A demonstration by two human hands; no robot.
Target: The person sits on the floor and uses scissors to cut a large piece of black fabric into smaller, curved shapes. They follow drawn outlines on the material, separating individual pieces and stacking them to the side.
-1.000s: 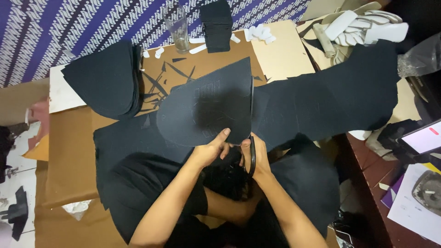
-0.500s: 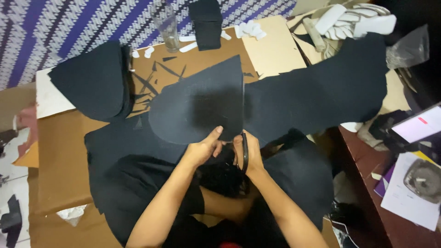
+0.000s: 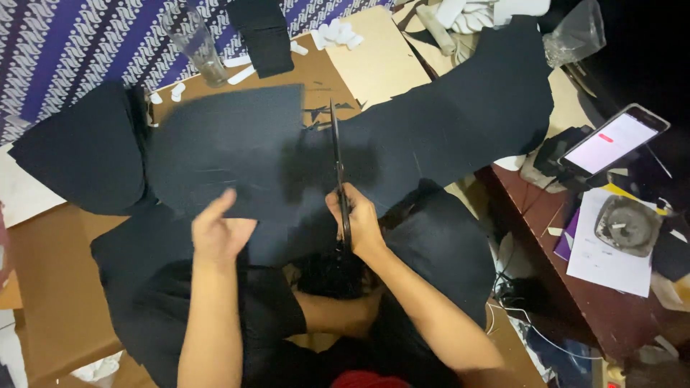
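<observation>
My right hand (image 3: 359, 226) grips a pair of scissors (image 3: 338, 169) whose blades point away from me along the right edge of a large black sheet (image 3: 230, 154). My left hand (image 3: 215, 233) rests flat with fingers apart on the near edge of that sheet. More black material (image 3: 460, 122) spreads to the right of the blades. A rounded black piece (image 3: 83, 151) lies at the left. Everything sits on brown cardboard (image 3: 50, 280).
A clear glass (image 3: 194, 43) stands at the back beside a folded black piece (image 3: 262, 32). White scraps (image 3: 334, 32) lie near it. At the right, a lit phone (image 3: 611, 140), papers (image 3: 604, 251) and a round grey object (image 3: 627, 224) sit on a dark red table.
The black sheet has been turned and now lies flat with a straight right edge. The scissors have swung up to point away from me. My left hand has shifted left and opened.
</observation>
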